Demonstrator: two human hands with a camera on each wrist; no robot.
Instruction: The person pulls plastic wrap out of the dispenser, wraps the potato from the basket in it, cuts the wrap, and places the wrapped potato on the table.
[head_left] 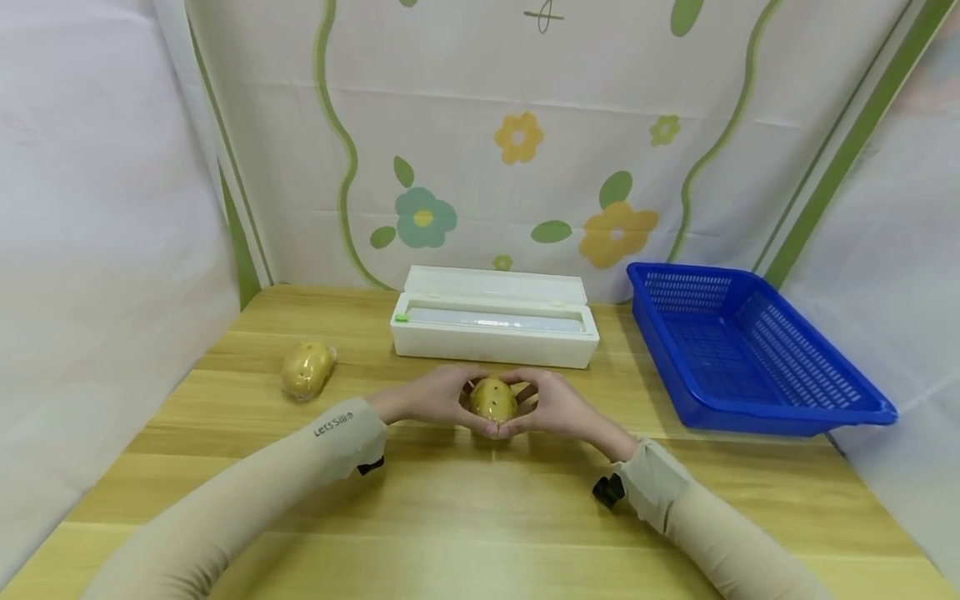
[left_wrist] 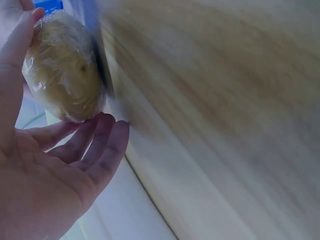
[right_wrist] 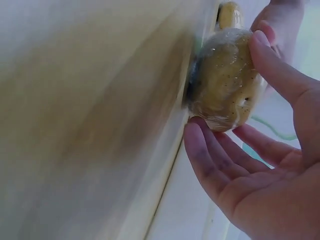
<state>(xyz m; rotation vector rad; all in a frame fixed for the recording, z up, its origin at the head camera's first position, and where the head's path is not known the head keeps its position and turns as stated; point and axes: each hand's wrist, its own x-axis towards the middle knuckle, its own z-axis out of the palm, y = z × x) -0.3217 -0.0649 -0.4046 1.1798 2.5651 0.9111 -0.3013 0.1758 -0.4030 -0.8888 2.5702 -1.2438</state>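
Near the middle of the table, a yellow potato (head_left: pixel 493 399) wrapped in clear cling film is held between both hands. My left hand (head_left: pixel 441 397) grips it from the left, thumb at the near side and fingers curved round the far side. From the right, my right hand (head_left: pixel 561 407) holds it the same way, and the two thumb tips nearly meet. In the left wrist view the film on the potato (left_wrist: pixel 65 70) looks crinkled and shiny. The right wrist view shows dark specks on the potato (right_wrist: pixel 225 82), low against the tabletop.
A second wrapped potato (head_left: pixel 308 370) lies on the left of the wooden table (head_left: pixel 465 533). Behind the hands stands a white cling film box (head_left: pixel 495 342), lid raised, a roll inside. A blue plastic basket (head_left: pixel 675 379) is at the right. Patterned cloth (head_left: pixel 465 100) hangs behind.
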